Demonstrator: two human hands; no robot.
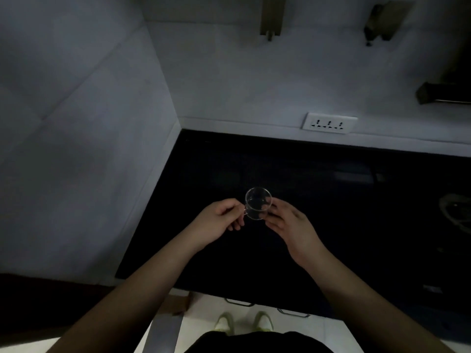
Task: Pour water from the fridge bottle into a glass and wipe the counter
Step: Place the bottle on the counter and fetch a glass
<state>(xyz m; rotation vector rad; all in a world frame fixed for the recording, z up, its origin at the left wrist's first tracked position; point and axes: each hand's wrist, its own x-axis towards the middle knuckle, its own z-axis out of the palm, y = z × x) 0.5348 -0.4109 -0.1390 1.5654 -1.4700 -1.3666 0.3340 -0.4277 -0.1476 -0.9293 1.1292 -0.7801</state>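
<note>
A small clear glass cup [258,203] with a handle on its left side is upright over the black counter [331,225], near the middle. My left hand [221,217] pinches the handle with curled fingers. My right hand [288,224] cups the glass's right side, its fingers against the wall. Whether the cup's base touches the counter I cannot tell. No bottle and no cloth are in view.
White walls meet at a corner left of the counter. A white socket plate [329,123] sits on the back wall just above the counter. A round wire object [456,215] lies at the counter's right edge. Drawer handles [239,301] show below the front edge.
</note>
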